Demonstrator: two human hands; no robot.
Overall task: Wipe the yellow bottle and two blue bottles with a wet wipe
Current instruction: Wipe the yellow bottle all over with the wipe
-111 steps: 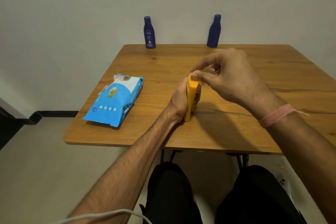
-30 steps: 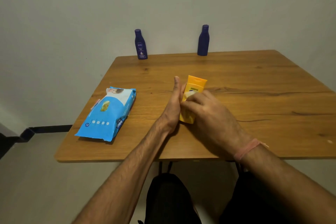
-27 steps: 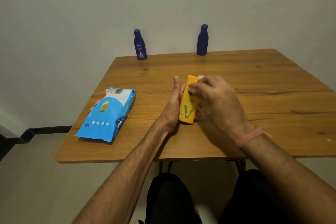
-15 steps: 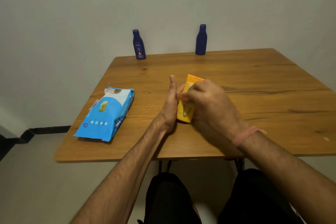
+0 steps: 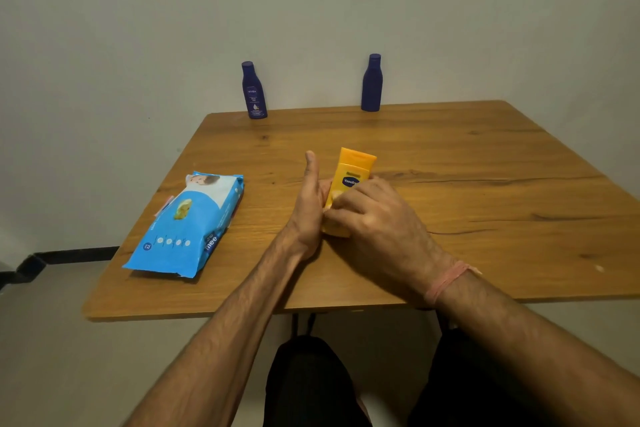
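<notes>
The yellow bottle stands tilted on the wooden table, its label facing me. My left hand holds it from the left side, thumb pointing up. My right hand covers the bottle's lower front with curled fingers; the wet wipe under them is hidden. Two blue bottles stand upright at the table's far edge by the wall, one at the left with a label, one at the right.
A blue pack of wet wipes lies flat on the table's left part. My knees in dark trousers show below the near table edge. The wall rises right behind the table.
My right hand has slid down the yellow bottle's front, baring the cap and label. My left hand stays at the bottle's side.
</notes>
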